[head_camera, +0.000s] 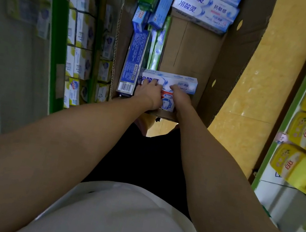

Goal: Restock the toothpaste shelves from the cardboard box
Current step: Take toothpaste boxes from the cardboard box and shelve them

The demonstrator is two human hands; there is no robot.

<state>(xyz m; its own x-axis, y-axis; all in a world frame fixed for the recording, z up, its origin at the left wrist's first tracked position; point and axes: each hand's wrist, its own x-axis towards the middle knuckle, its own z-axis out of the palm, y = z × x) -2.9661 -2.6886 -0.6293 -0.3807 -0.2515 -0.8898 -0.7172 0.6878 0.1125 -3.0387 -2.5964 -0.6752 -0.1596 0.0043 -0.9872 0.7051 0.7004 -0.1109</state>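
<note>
Inside cardboard box (238,55): our left hand (149,92) and right hand (180,96) curl onto white toothpaste carton (182,81); light, stiff, crushable — hold its long edges.

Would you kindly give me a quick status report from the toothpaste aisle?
Left hand and right hand both gripping white toothpaste cartons at near end of cardboard box. More cartons stacked at far end. Nothing blocking the lift.

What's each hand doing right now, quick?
Left hand: grips the white and blue toothpaste carton inside the brown cardboard box.
Right hand: grips the same carton.
</note>
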